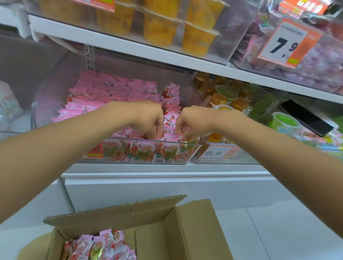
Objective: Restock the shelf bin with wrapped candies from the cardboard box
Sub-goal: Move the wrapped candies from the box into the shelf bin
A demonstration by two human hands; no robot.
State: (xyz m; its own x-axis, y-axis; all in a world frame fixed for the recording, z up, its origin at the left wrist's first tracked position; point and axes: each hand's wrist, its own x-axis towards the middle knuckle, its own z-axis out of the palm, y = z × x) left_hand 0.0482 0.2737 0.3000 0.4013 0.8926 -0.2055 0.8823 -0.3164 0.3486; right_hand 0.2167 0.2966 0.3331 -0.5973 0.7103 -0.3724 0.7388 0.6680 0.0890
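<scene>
Nearest you, the cardboard box (190,231) stands open on the floor, its wrapped candies (99,250) heaped at the left end, below your left forearm. Above it, your left hand (149,116) and right hand (189,121) meet over the front of the shelf bin (48,94). Your fingers curl down among the pink packets (108,92) there; whether they pinch one cannot be told. The box supply lies below and back toward you, nearer the left hand.

White shelves (131,45), pale tiled floor (290,237)
</scene>
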